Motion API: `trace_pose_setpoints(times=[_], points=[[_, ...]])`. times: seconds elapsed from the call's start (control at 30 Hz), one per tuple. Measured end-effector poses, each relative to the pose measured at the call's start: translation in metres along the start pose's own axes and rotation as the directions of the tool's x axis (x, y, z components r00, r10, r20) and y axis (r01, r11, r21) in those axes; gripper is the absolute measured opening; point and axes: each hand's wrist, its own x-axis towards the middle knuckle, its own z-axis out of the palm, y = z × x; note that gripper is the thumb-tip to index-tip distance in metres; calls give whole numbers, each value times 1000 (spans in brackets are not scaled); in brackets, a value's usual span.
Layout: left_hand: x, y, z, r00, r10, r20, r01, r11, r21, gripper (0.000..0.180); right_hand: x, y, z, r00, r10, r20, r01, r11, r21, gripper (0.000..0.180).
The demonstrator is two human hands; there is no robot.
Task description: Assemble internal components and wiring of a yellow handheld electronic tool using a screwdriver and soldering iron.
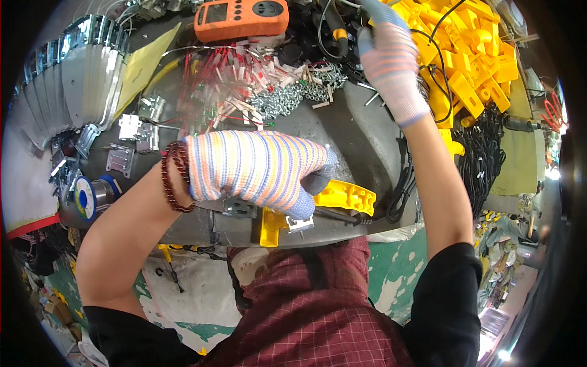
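My left hand (254, 164), in a striped knit glove with darker fingertips, curls over yellow plastic housing pieces at the bench's near edge. One yellow piece (348, 197) sticks out to the right of the fingers, showing its ribbed inside. Another yellow piece (269, 229) shows below the hand, beside a small silver metal bracket (299, 224); the fingers hide where they meet. Stretched toward the far side, my right hand (394, 70), gloved alike, has thumb and fingers apart, close to a black-and-orange handled tool (337, 33). Its fingertips reach the top edge of the picture.
At the far right is a heap of yellow housings (471, 67), with black cables (480, 153) below it. An orange meter (241, 19), red-wired parts (214, 79) and chain-like metal pieces (278, 101) lie at the back. A solder spool (96, 196) and metal brackets (120, 160) stand left.
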Motion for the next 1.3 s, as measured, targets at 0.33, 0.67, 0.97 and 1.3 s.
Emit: trace_pose_setpoints(times=[0.33, 0.67, 0.97, 1.3], points=[[4, 1, 0, 998, -52, 23, 51, 998, 44, 28, -138, -108, -120, 938, 90, 335, -270, 794, 545, 21], [-2, -4, 4, 999, -40, -24, 41, 999, 19, 27, -160, -138, -102, 944, 101, 314, -240, 864, 442, 35], [4, -7, 1, 1000, -18, -2, 18, 1000, 24, 29, -164, -140, -91, 934, 202, 294, -315, 853, 417, 37], [1, -6, 3, 999, 2, -39, 0, 999, 38, 23, -165, -146, -88, 942, 218, 256, -312, 851, 422, 38]])
